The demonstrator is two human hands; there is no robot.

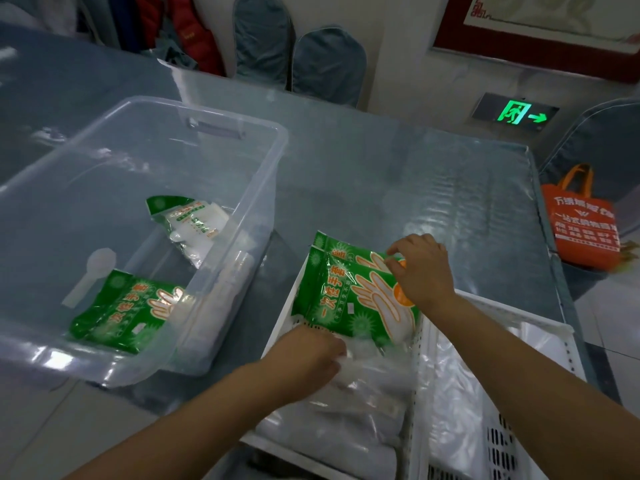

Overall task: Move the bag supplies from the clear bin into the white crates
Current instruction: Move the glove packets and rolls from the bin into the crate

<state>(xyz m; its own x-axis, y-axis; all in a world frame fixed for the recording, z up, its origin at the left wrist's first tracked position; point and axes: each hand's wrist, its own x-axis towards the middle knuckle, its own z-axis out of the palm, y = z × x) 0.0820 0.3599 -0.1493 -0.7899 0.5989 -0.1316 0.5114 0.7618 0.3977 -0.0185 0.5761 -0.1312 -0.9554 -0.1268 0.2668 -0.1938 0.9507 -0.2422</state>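
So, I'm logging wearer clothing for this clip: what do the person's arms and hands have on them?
Nothing visible: both forearms are bare as far as the frame's edge, no sleeves showing. The left hand and right hand wear no gloves, rings, watch or bracelet.

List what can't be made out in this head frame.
- Left hand fingertips: buried under the green glove packs in the white crate; grip unclear.
- Crate's near end: cut off by the bottom edge.
- Clear packets beneath: glare and blur hide the count.
- Pack in the clear bin at the far side: print too small to read.
- Right crate's contents: washed-out white plastic, items indistinct.
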